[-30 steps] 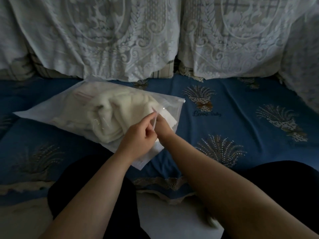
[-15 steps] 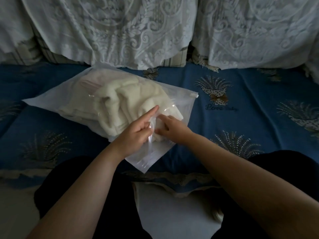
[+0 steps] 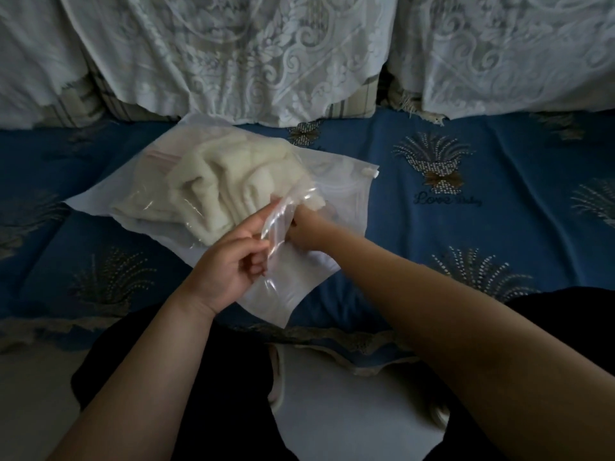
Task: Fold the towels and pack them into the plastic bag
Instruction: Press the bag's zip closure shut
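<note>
A clear zip plastic bag (image 3: 346, 191) lies on the blue sofa seat, holding cream-coloured folded towels (image 3: 213, 181). My left hand (image 3: 229, 261) pinches the bag's upper flap at the open mouth and lifts it. My right hand (image 3: 306, 227) reaches into the mouth under that flap; its fingers are hidden behind the plastic and against the towels. A white zip slider (image 3: 368, 172) sits at the bag's far right corner.
The blue patterned seat cover (image 3: 466, 234) spreads to both sides. White lace covers (image 3: 253, 51) drape over the backrest cushions behind the bag. My dark-clothed legs (image 3: 206, 377) and a pale floor patch (image 3: 349, 404) lie below.
The camera moved closer and tilted down. My left hand raised the bag's flap higher, and my right hand slid further into the mouth toward the towels.
</note>
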A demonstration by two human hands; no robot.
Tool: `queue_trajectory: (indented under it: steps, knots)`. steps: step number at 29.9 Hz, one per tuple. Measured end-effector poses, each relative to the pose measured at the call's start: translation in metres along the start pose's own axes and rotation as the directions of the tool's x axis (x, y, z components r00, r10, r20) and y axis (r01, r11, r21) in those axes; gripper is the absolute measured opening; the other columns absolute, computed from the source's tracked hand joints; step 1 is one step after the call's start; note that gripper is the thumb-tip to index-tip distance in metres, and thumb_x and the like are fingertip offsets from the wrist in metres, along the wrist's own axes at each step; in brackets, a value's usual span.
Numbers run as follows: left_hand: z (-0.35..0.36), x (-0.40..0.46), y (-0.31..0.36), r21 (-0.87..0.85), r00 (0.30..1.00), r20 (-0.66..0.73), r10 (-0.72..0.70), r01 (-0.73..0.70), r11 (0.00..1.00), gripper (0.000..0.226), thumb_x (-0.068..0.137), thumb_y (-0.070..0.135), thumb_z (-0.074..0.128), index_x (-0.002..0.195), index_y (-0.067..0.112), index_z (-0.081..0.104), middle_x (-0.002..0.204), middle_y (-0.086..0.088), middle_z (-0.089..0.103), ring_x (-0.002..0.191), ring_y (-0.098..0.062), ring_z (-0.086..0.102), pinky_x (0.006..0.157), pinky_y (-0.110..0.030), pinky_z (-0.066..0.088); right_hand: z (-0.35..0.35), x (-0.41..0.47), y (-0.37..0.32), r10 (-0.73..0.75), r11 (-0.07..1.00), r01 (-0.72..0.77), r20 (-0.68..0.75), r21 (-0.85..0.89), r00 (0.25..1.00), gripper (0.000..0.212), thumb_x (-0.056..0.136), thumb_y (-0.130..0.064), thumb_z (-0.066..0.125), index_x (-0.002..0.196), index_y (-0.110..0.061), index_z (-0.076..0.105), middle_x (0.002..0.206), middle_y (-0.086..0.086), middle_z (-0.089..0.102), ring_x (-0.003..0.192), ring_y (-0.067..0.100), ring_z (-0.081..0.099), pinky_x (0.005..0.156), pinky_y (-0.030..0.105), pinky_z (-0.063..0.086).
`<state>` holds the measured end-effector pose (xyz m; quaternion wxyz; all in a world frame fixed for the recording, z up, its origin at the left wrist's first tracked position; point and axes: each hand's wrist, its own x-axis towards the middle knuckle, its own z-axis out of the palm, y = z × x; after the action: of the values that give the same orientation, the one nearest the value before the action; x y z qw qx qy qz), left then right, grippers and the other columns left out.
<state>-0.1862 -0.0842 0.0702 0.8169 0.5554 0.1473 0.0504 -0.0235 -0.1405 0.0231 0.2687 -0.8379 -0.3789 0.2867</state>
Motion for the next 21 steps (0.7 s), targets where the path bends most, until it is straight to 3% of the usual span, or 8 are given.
queue_trajectory:
  steps: [4,6,8,12,14,17,19,21]
  knots:
    - [0.017,0.004,-0.007,0.371,0.999,0.017,-0.037,0.028,0.928,0.058,0.086,0.003,0.044,0.135,0.033,0.045,0.059,0.008,0.048,0.052,-0.005,0.040,0.054,-0.018,0.038,-0.003,-0.025,0.035,0.069,0.921,-0.085,0.055,0.381,0.996,0.038,0.095,-0.007,0.043,0.132,-0.012,0.051,0.125,0.006,0.059,0.109,0.018,0.055,0.088,0.020,0.036]
    - [0.032,0.009,-0.017,0.657,0.998,0.016,-0.065,0.039,0.753,0.058,0.093,-0.001,0.040,0.137,0.036,0.038,0.080,0.013,0.065,0.066,-0.006,0.056,0.068,-0.026,0.046,-0.015,-0.040,0.055,0.220,0.695,-0.150,-0.009,0.703,0.975,0.026,0.097,-0.009,0.041,0.119,-0.006,0.055,0.108,0.012,0.064,0.083,0.019,0.059,0.073,0.026,0.045]
    - [0.039,0.015,-0.028,0.866,0.992,-0.012,-0.128,0.075,0.495,0.063,0.096,0.011,0.040,0.150,0.033,0.015,0.097,0.001,0.064,0.080,-0.014,0.060,0.077,-0.033,0.047,-0.032,-0.052,0.075,0.479,0.405,-0.216,-0.005,0.889,0.878,0.031,0.100,-0.027,0.036,0.111,-0.004,0.055,0.089,0.012,0.064,0.072,0.021,0.060,0.067,0.031,0.049]
    - [0.051,0.022,-0.046,0.988,0.970,-0.053,-0.237,0.086,0.131,0.076,0.093,0.021,0.042,0.151,0.024,-0.007,0.076,-0.004,0.055,0.072,-0.023,0.055,0.062,-0.035,0.042,-0.067,-0.044,0.099,0.609,0.564,-0.310,-0.132,0.765,0.782,0.058,0.084,-0.062,0.050,0.108,-0.010,0.056,0.103,0.006,0.056,0.092,0.023,0.055,0.085,0.039,0.053]
    - [0.057,0.024,-0.052,0.996,0.963,-0.076,-0.258,0.087,0.031,0.076,0.094,0.021,0.042,0.151,0.018,-0.010,0.093,-0.007,0.060,0.082,-0.025,0.056,0.061,-0.030,0.039,-0.075,-0.035,0.099,0.579,0.642,-0.327,-0.158,0.694,0.800,0.055,0.082,-0.052,0.063,0.116,-0.009,0.057,0.108,0.006,0.053,0.092,0.022,0.052,0.089,0.037,0.050]
    - [0.066,0.029,-0.068,0.994,0.943,-0.106,-0.316,0.093,-0.057,0.076,0.097,0.022,0.042,0.150,0.010,-0.011,0.130,-0.016,0.054,0.109,-0.028,0.055,0.084,-0.032,0.042,-0.075,-0.025,0.103,0.513,0.747,-0.303,-0.223,0.592,0.829,0.029,0.085,-0.021,0.064,0.107,-0.001,0.064,0.102,0.013,0.064,0.078,0.020,0.056,0.077,0.033,0.050]
    - [0.077,0.041,-0.079,0.991,0.933,-0.123,-0.339,0.096,-0.095,0.072,0.099,0.024,0.039,0.150,0.010,-0.009,0.136,-0.018,0.050,0.116,-0.029,0.053,0.096,-0.036,0.041,-0.079,-0.020,0.109,0.510,0.796,-0.319,-0.286,0.515,0.811,0.019,0.084,-0.015,0.060,0.094,-0.001,0.067,0.094,0.017,0.067,0.071,0.022,0.058,0.074,0.034,0.053]
    - [0.093,0.059,-0.088,0.991,0.948,-0.129,-0.290,0.110,-0.081,0.068,0.098,0.024,0.039,0.151,0.009,-0.001,0.132,-0.019,0.053,0.113,-0.032,0.056,0.092,-0.039,0.044,-0.091,-0.015,0.117,0.526,0.793,-0.323,-0.315,0.516,0.790,0.018,0.083,-0.014,0.058,0.088,0.001,0.066,0.089,0.019,0.067,0.069,0.025,0.060,0.073,0.035,0.056]
